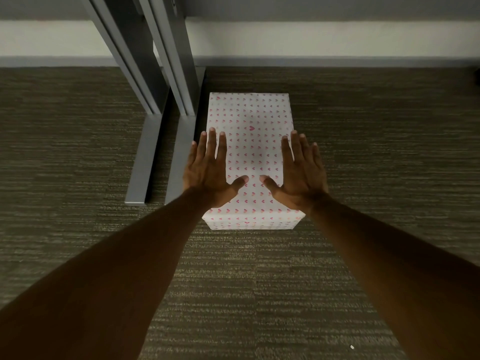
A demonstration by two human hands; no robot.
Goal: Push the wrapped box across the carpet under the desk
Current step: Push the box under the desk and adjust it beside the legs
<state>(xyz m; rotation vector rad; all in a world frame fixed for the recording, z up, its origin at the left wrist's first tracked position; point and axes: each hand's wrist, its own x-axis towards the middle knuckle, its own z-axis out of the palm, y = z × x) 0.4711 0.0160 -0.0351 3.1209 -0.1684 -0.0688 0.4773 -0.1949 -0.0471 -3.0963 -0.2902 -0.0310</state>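
A long box wrapped in white paper with small pink hearts point(250, 131) lies flat on the brown carpet point(363, 152), its far end toward the wall. My left hand point(210, 170) lies over the box's left edge, fingers spread. Over the right edge, my right hand point(298, 172) is spread the same way. Both thumbs point inward over the near half of the top. I cannot tell whether the palms touch the paper or hover just above it.
Two grey metal desk legs point(166, 74) with long flat feet point(179, 162) stand just left of the box, the nearer foot almost touching it. A pale baseboard and wall point(311, 40) run across the back. Open carpet lies to the right.
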